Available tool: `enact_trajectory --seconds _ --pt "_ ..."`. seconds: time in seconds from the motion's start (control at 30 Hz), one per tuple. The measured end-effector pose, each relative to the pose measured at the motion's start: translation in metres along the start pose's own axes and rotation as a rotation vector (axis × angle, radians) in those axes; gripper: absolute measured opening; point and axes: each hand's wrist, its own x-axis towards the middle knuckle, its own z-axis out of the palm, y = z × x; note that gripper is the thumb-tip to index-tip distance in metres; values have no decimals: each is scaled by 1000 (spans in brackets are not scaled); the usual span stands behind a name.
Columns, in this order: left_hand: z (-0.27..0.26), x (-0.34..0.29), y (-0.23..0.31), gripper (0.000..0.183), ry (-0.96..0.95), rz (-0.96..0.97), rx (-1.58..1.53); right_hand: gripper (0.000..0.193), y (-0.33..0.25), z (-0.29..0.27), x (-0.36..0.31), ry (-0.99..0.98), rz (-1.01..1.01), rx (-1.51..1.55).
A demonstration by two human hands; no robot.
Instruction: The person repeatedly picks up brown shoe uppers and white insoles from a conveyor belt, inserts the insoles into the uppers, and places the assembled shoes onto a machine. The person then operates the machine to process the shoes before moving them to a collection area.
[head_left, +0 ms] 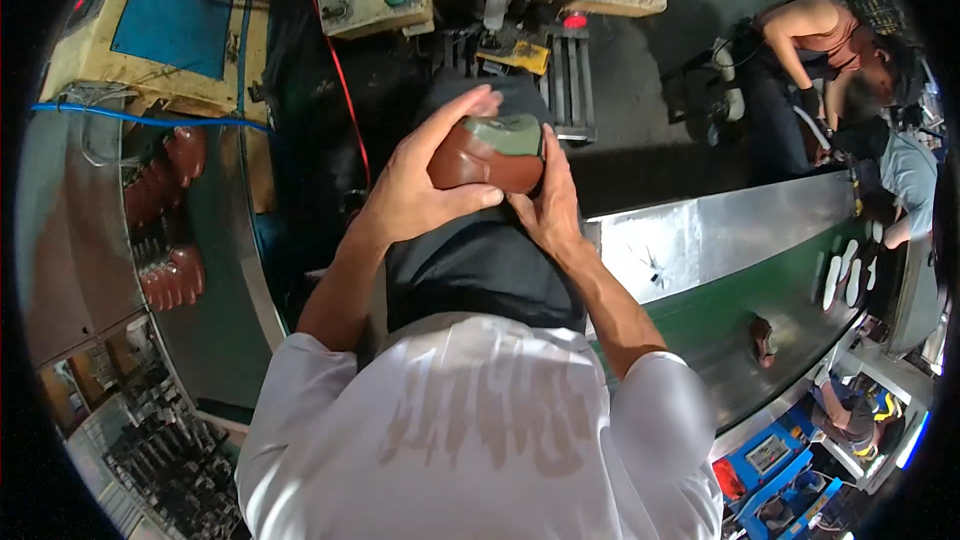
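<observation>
Above my lap I hold a brown shoe upper (pixel 480 168) fitted over a green shoe last (pixel 508 135). My left hand (pixel 415 180) grips its left side, thumb along the near lower edge and fingers reaching up past the far left. On the opposite side my right hand (pixel 550 195) presses with its fingers along the edge and its thumb beneath. Part of the underside is hidden by my hands. Just beyond stands a machine (pixel 490 0) with a yellow part (pixel 515 55) low on its front.
At the left, brown shoe uppers (pixel 172 275) sit on a rack. A green conveyor belt (pixel 700 310) with a metal edge runs on the right, carrying a brown shoe (pixel 763 342) and several white soles (pixel 843 275). Another person (pixel 815 50) sits at the far right.
</observation>
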Motion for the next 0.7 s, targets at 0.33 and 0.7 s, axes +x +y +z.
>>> enact_trajectory --seconds 0.33,0.7 --pt "23 -11 -13 60 101 46 124 104 16 13 -19 56 -106 -46" --pt "-33 36 -39 66 256 -267 -337 110 -16 -44 64 -461 299 314"
